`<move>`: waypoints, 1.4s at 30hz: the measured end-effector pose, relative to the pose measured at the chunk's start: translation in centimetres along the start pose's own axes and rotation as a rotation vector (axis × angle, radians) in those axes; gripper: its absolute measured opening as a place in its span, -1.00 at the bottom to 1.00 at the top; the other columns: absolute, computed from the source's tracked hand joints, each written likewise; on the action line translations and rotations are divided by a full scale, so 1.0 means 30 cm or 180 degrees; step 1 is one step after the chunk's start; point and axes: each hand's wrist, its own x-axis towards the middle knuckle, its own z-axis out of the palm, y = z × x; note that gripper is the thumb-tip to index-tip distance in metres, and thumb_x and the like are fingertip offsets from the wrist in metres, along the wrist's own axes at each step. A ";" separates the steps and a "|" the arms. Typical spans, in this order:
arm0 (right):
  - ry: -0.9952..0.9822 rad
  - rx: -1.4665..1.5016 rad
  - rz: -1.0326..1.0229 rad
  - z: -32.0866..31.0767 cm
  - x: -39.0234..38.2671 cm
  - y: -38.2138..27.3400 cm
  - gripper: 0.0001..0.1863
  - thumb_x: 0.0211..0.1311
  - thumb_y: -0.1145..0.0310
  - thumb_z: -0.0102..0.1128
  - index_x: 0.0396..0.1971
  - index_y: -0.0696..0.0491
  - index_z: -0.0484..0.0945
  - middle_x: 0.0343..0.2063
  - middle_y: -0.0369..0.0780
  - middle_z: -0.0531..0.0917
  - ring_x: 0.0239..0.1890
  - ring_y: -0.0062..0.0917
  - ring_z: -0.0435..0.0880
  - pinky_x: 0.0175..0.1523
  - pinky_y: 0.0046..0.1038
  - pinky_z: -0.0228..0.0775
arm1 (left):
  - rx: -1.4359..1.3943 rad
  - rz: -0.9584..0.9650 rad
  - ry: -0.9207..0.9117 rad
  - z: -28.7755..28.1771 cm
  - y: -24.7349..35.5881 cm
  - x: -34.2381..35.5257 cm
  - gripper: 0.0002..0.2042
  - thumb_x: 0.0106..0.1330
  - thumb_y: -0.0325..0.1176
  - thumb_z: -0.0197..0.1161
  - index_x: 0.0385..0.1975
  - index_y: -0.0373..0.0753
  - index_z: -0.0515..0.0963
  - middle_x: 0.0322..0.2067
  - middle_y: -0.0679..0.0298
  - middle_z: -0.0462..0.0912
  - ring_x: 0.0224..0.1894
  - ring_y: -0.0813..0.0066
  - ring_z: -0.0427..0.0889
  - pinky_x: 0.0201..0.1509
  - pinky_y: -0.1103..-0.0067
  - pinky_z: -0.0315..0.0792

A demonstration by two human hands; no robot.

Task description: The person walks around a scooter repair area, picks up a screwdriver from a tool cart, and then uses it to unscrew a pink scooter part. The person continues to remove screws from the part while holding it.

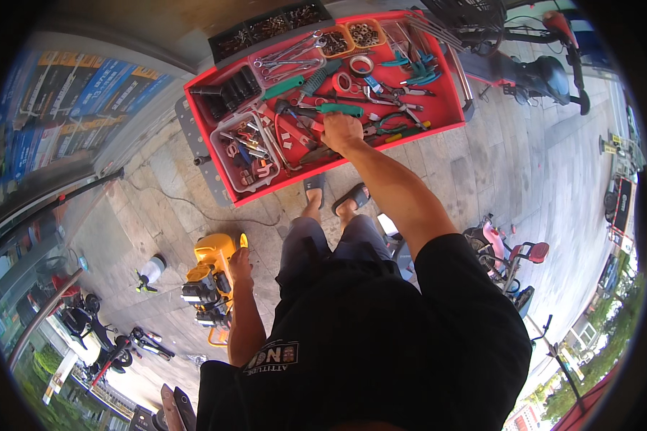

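Observation:
My right hand [341, 131] reaches down into a red tool tray [449, 108] on a cart, its fingers closed over tools near a green-handled tool [340, 109]; what it grips is hidden under the hand. Pliers, wrenches [287, 63], tape rolls [360, 65] and screwdrivers lie around it. My left hand [240, 262] hangs low at my side, next to a yellow machine [210, 276] on the pavement, fingers loosely curled and holding nothing that I can see.
A clear bin of small parts [248, 152] sits at the tray's left end, black sockets [230, 92] above it. A parked scooter [535, 72] stands at upper right, a small red ride-on [507, 255] at right, a white spray bottle [151, 271] at left.

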 end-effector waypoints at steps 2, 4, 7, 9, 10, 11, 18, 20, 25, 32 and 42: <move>0.0095 0.0039 0.0009 0.012 -0.001 0.005 -0.60 0.09 0.24 0.29 -0.10 0.12 0.53 -0.14 -0.05 0.68 -0.13 -0.16 0.72 -0.09 -0.18 0.62 | 0.0198 -0.0201 0.0100 -0.001 -0.019 -0.001 -0.63 0.25 -0.12 0.22 -0.05 -0.19 0.66 -0.45 0.38 0.51 -0.44 0.53 0.46 -0.41 0.50 0.39; 0.0165 0.0088 -0.0010 0.020 -0.004 0.010 -0.61 0.10 0.22 0.29 -0.12 0.12 0.54 -0.16 -0.05 0.68 -0.14 -0.15 0.72 -0.09 -0.17 0.61 | 0.0334 -0.0357 0.0173 0.000 -0.048 -0.010 -0.62 0.23 -0.11 0.23 -0.04 -0.18 0.66 -0.39 0.36 0.57 -0.42 0.51 0.49 -0.40 0.51 0.40; 0.0228 0.0209 -0.0127 0.026 -0.010 0.010 -0.65 0.13 0.20 0.27 -0.15 0.09 0.56 -0.18 -0.05 0.68 -0.16 -0.13 0.72 -0.11 -0.13 0.59 | 0.0462 -0.0580 0.0148 0.001 -0.088 -0.026 -0.57 0.17 -0.10 0.28 -0.01 -0.18 0.66 -0.21 0.31 0.68 -0.38 0.46 0.54 -0.40 0.55 0.42; 0.0261 0.0342 -0.0264 0.027 -0.013 -0.002 -0.68 0.15 0.18 0.26 -0.17 0.06 0.58 -0.22 -0.06 0.69 -0.17 -0.13 0.71 -0.11 -0.12 0.58 | 0.0542 -0.0596 0.0141 0.002 -0.102 -0.033 -0.57 0.16 -0.10 0.29 -0.01 -0.18 0.66 -0.21 0.30 0.68 -0.39 0.45 0.54 -0.42 0.56 0.42; 0.0270 0.0377 -0.0325 0.028 -0.015 -0.011 -0.70 0.16 0.17 0.25 -0.19 0.04 0.60 -0.23 -0.07 0.69 -0.18 -0.13 0.71 -0.11 -0.12 0.56 | 0.0604 -0.0636 0.0168 0.003 -0.105 -0.035 -0.56 0.15 -0.10 0.30 -0.01 -0.17 0.66 -0.21 0.30 0.68 -0.39 0.45 0.54 -0.42 0.56 0.42; 0.0290 0.0404 -0.0374 0.029 -0.017 -0.023 -0.72 0.17 0.17 0.25 -0.20 0.01 0.61 -0.25 -0.08 0.69 -0.19 -0.13 0.71 -0.11 -0.12 0.55 | 0.0578 -0.0589 0.0204 0.005 -0.104 -0.036 -0.56 0.14 -0.09 0.30 -0.02 -0.19 0.67 -0.25 0.30 0.67 -0.40 0.46 0.53 -0.44 0.56 0.41; -0.0187 0.0730 -0.0331 0.043 -0.042 -0.093 -0.78 0.18 0.14 0.26 -0.25 -0.10 0.64 -0.26 -0.13 0.71 -0.19 -0.15 0.71 -0.10 -0.13 0.55 | 0.0192 -0.0461 0.0102 0.022 -0.047 -0.018 -0.60 0.18 -0.12 0.29 -0.03 -0.19 0.65 -0.46 0.40 0.51 -0.48 0.57 0.44 -0.48 0.59 0.35; -0.0062 0.0985 -0.0407 0.044 -0.044 -0.086 -0.80 0.18 0.12 0.25 -0.27 -0.12 0.65 -0.26 -0.14 0.71 -0.20 -0.16 0.70 -0.11 -0.13 0.54 | 0.0165 -0.0360 0.0081 0.022 -0.034 -0.008 -0.60 0.19 -0.13 0.28 -0.02 -0.19 0.65 -0.48 0.42 0.48 -0.50 0.60 0.42 -0.48 0.59 0.34; 0.0670 0.1081 -0.0238 0.012 -0.013 0.037 -0.76 0.19 0.16 0.21 -0.18 -0.11 0.66 -0.27 -0.14 0.72 -0.18 -0.17 0.70 -0.10 -0.16 0.54 | 0.0156 -0.0356 0.0029 0.012 -0.035 0.005 -0.62 0.22 -0.13 0.26 -0.03 -0.18 0.65 -0.48 0.42 0.48 -0.51 0.58 0.40 -0.47 0.57 0.34; 0.1644 0.1187 0.0309 -0.063 0.001 0.387 -0.80 0.15 0.31 0.28 -0.24 0.03 0.68 -0.30 -0.08 0.72 -0.23 -0.19 0.72 -0.12 -0.26 0.56 | 0.0281 -0.0487 0.0103 -0.007 -0.071 0.004 -0.64 0.22 -0.11 0.28 -0.08 -0.16 0.67 -0.46 0.39 0.48 -0.48 0.55 0.41 -0.45 0.57 0.34; 0.1805 0.1161 0.1127 -0.169 -0.133 0.777 -0.76 0.14 0.30 0.30 -0.19 0.03 0.70 -0.33 -0.13 0.75 -0.22 -0.37 0.77 -0.10 -0.39 0.57 | 0.0870 0.0008 0.0193 -0.018 -0.125 0.097 -0.51 0.14 -0.13 0.33 -0.05 -0.41 0.63 -0.30 0.17 0.71 -0.34 0.29 0.61 -0.18 0.35 0.45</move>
